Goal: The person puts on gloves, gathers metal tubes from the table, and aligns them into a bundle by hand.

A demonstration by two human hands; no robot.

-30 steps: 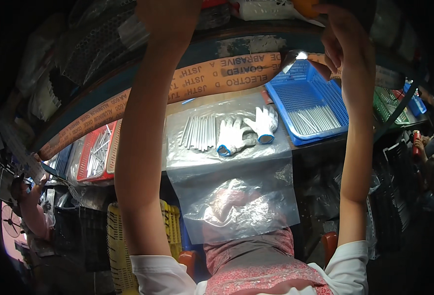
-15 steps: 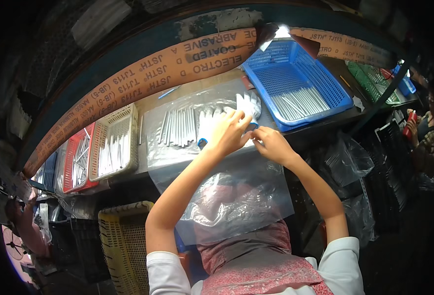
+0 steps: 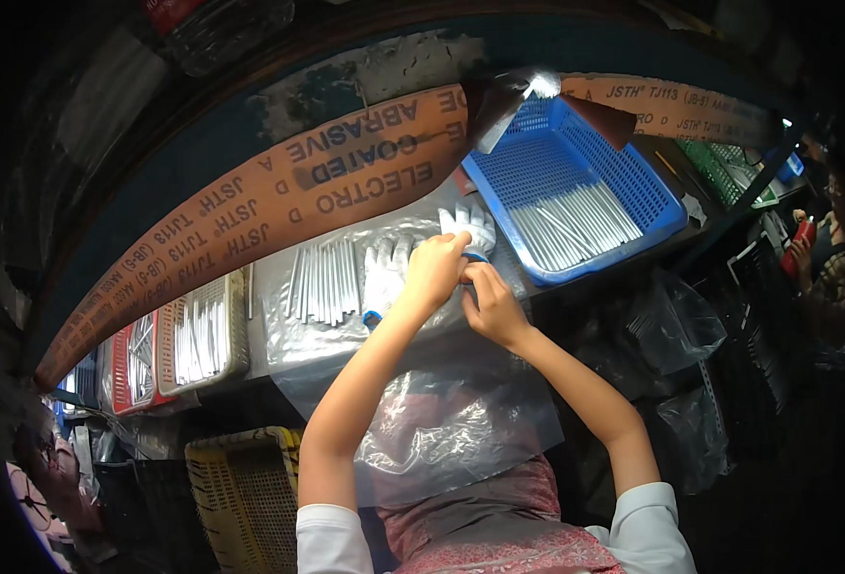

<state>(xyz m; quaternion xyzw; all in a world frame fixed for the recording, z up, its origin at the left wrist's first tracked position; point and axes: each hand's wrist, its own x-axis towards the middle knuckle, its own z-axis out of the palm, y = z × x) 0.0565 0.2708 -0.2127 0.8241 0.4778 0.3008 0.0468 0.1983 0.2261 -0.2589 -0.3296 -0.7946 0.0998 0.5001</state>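
Overhead, a long orange-brown printed band [image 3: 279, 206] arcs behind the surface [image 3: 269, 330]. Blue basket [image 3: 576, 196] of thin rods at right; clear plastic sheet [image 3: 442, 421] draped toward the lap. White gloves [image 3: 389, 268] lie on the sheet, touching both hands. Left hand [image 3: 432, 273] and right hand [image 3: 489, 306] pinch one glove's cuff, fingers closed.

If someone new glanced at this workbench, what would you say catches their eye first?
Probably the two bare hands, left hand and right hand, meeting over a white glove on the clear plastic sheet at centre. Next, the bright blue basket of thin metal rods to the right, and the long orange-brown printed band arching behind.
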